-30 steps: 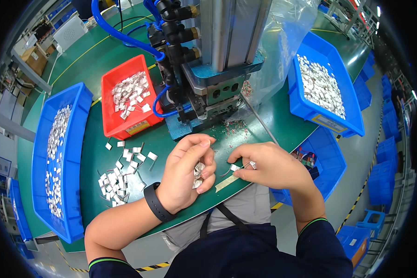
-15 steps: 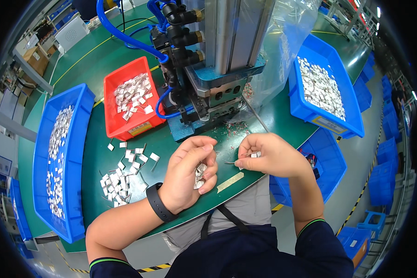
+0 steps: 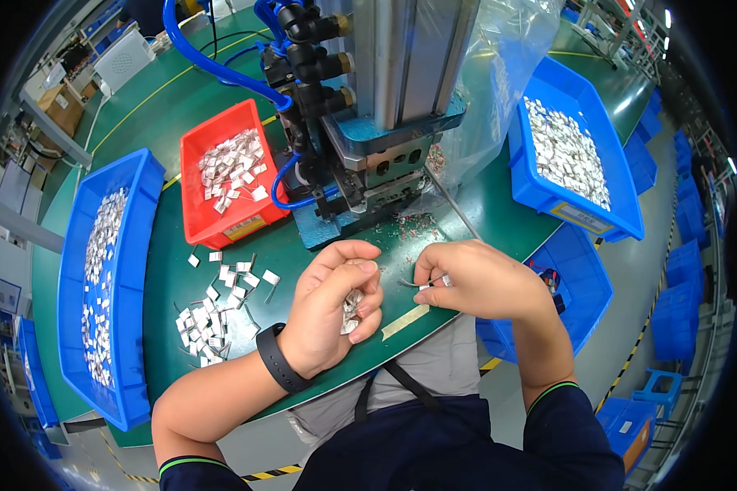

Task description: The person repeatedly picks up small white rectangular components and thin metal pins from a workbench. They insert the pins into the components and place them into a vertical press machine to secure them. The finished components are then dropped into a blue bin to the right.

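Observation:
My left hand (image 3: 332, 307) is curled around several small white wired connectors (image 3: 352, 309), which show between palm and fingers. Just to its right, my right hand (image 3: 475, 280) pinches a white connector (image 3: 444, 281) with short grey wires sticking out to the left. Both hands hover above the near edge of the green table, in front of a pneumatic press (image 3: 389, 159). Loose white connectors with wires (image 3: 207, 323) lie in a pile on the table, left of my left hand. The far side of the held connector is hidden by my right fingers.
A red bin (image 3: 221, 233) and a long blue bin (image 3: 135, 327) of white pieces stand at left. Another blue bin (image 3: 581, 209) of pieces sits at right, above a lower blue bin (image 3: 585, 299). A metal rod (image 3: 454, 204) juts from the press; masking tape (image 3: 405, 322) marks the table edge.
My right hand has turned and its fingers have shifted on the connector, whose wires now point differently. My left hand has barely moved. The view has shifted slightly.

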### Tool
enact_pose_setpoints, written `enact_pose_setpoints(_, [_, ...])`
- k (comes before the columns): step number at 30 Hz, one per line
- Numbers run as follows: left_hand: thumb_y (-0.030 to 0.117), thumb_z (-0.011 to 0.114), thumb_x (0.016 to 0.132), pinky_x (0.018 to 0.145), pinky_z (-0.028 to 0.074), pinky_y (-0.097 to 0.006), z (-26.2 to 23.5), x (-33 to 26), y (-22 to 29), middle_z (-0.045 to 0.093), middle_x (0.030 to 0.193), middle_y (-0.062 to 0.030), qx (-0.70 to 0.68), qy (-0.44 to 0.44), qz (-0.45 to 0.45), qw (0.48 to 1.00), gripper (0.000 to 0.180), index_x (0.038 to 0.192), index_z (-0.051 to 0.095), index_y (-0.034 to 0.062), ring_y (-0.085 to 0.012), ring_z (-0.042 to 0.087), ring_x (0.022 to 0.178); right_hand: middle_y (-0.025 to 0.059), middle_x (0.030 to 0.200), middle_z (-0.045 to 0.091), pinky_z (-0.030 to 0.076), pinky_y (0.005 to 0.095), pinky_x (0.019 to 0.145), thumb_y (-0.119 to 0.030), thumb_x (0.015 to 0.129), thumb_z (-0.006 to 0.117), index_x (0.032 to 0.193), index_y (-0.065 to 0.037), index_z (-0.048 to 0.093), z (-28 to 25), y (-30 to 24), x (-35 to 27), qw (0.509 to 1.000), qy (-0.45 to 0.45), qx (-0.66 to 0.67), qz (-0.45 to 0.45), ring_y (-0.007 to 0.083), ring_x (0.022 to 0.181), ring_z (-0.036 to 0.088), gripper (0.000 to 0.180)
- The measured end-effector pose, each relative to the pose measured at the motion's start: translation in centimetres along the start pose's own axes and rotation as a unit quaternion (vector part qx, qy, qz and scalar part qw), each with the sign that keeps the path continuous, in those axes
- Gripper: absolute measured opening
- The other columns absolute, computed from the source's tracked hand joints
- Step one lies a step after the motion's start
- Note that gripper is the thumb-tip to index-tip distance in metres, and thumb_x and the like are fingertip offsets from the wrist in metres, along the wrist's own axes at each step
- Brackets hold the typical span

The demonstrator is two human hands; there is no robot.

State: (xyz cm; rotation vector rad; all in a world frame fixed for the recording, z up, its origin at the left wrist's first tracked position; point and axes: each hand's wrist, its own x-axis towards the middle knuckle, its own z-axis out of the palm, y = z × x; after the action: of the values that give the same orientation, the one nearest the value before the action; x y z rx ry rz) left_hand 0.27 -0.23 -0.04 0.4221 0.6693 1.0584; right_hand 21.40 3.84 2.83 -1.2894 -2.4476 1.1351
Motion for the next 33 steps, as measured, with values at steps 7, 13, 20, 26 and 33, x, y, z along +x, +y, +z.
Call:
enact_pose_setpoints(7, [0.008,0.055,0.09,0.036,0.031,-0.022,0.1,-0.1,0.0,0.05,0.076,-0.0042,0.015,-0.002,-0.001,1.0,0.019,0.109,0.053,0.0073,-0.0114,0.043,0.055,0.0035,0.073,0.061,0.045,0.0265,0.059,-0.015,0.081,0.072,0.088,-0.002,0.061,0.4,0.6,0.2,0.955,0.02,0.296,0.03,0.0104,0.068,0.057,0.019])
enact_pose_setpoints(13, [0.008,0.06,0.091,0.037,0.032,-0.02,0.7,-0.2,0.0,0.051,0.073,-0.0012,0.053,-0.017,-0.016,0.998,0.016,0.106,0.055,0.0027,-0.0054,0.041,0.055,-0.0012,0.074,0.059,0.034,0.018,0.045,-0.014,0.082,0.072,0.089,-0.004,0.061,1.1,-1.0,1.2,0.903,0.012,0.428,0.044,0.0016,0.056,0.047,0.017])
enact_pose_setpoints(20, [0.013,0.059,0.094,0.038,0.031,-0.019,0.1,-0.1,-0.2,0.054,0.075,-0.0008,0.06,-0.01,-0.003,0.998,0.009,0.098,0.059,0.0052,-0.0053,0.04,0.053,-0.001,0.07,0.057,0.032,0.0185,0.042,-0.017,0.087,0.069,0.093,0.0,0.061,1.8,-0.9,1.4,0.864,-0.026,0.499,0.056,0.0015,0.053,0.045,0.02])
enact_pose_setpoints(26, [0.014,0.061,0.093,0.038,0.032,-0.019,0.1,-0.1,-0.1,0.051,0.069,-0.0001,0.047,0.011,-0.007,0.999,0.013,0.099,0.061,0.0026,-0.0043,0.04,0.052,-0.0036,0.066,0.053,0.031,0.0181,0.043,-0.021,0.092,0.064,0.094,-0.001,0.062,2.4,-0.6,1.4,0.861,-0.043,0.505,0.044,0.0009,0.051,0.042,0.02])
enact_pose_setpoints(33, [0.017,0.059,0.094,0.037,0.029,-0.02,0.1,-0.2,-0.5,0.049,0.072,-0.0001,0.044,0.018,0.029,0.998,0.012,0.099,0.059,0.0057,-0.0066,0.038,0.053,-0.0036,0.064,0.052,0.029,0.0181,0.043,-0.021,0.092,0.063,0.088,-0.001,0.065,2.8,-0.6,0.9,0.857,0.004,0.516,0.002,0.0009,0.049,0.041,0.021])
